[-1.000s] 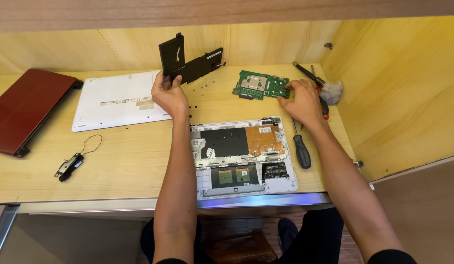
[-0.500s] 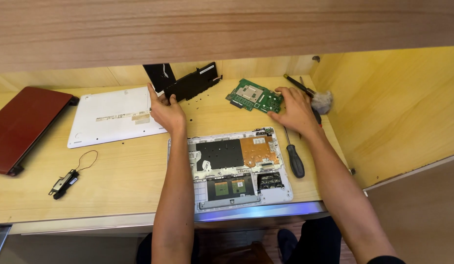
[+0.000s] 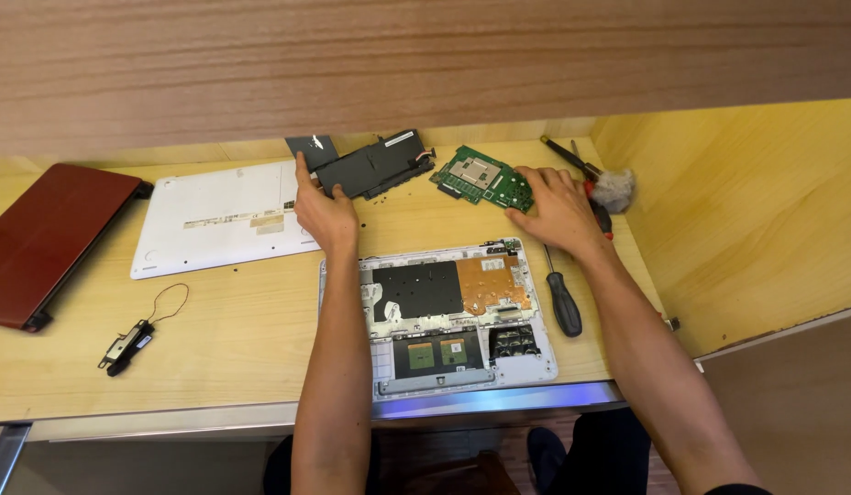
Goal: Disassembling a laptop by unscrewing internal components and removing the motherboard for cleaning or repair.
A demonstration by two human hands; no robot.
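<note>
Screwdriver (image 3: 564, 307) lies beside the opened laptop (image 3: 453, 316); left hand (image 3: 323, 213) touches black battery (image 3: 375, 166), right hand (image 3: 556, 209) rests released on green board (image 3: 482, 176).

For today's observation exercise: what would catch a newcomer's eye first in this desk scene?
First, the opened laptop base at the desk's near edge, its insides bare. Behind it the left hand touches a black battery, and the right hand rests on a green circuit board. A screwdriver lies right of the base, and a white cover lies to the left.
</note>
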